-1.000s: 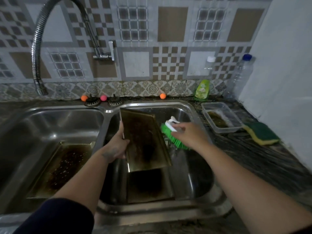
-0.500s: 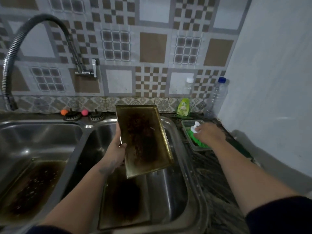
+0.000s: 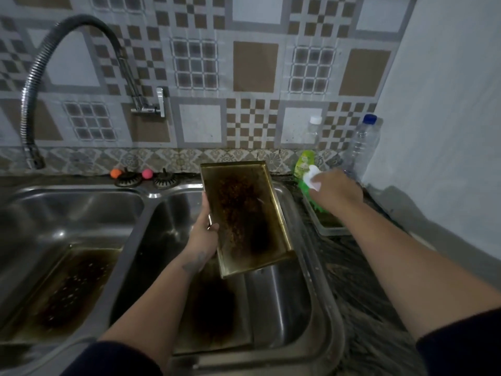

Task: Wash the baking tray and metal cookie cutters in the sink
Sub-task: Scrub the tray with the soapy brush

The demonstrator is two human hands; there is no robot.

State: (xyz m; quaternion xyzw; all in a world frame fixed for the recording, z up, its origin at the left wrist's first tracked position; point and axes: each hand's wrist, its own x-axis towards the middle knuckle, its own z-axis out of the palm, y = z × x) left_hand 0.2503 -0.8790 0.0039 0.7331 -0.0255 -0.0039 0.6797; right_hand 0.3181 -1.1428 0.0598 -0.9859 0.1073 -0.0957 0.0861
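From the head view, my left hand (image 3: pixel 202 238) grips the baking tray (image 3: pixel 245 217) by its left edge, thumb curled over the rim, holding it tilted above the right basin of the sink (image 3: pixel 329 316). My right hand (image 3: pixel 334 187) is clamped on the green scrub brush (image 3: pixel 311 185), bristles down in the clear tub (image 3: pixel 329 229) on the desk (image 3: pixel 360 299). I judge I'm loading the brush with soapy water. To do it well, I should soak the bristles fully, let drips fall in the tub, and hold the tray over the basin. Two more blackened trays lie in the basins; I see no cookie cutters.
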